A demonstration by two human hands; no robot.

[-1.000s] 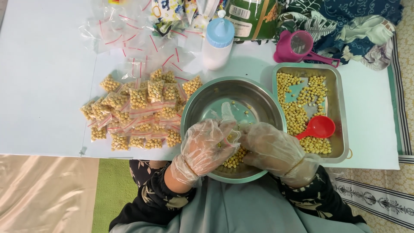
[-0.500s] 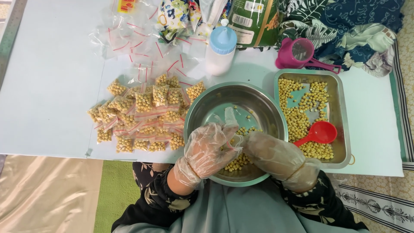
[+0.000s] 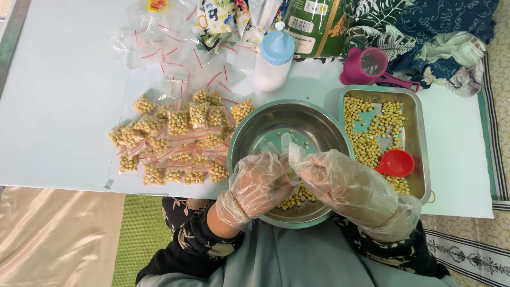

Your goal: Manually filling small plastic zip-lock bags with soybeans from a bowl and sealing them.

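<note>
Right now your left hand (image 3: 260, 183) and right hand (image 3: 340, 183), both gloved, meet low in the middle of the frame over the steel bowl (image 3: 249, 133), fingers pinched together on a small clear bag (image 3: 287, 146). It's light, limp and slippery; grip its open rim.

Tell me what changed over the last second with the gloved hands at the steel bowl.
Little changed. Both gloved hands, left and right, stayed together over the round steel bowl, keeping their grip on a small clear bag whose top pokes up between them; only the fingers shifted slightly. The yellow beans in the bowl, the filled packets, the rectangular tray and the red scoop stayed put.
</note>
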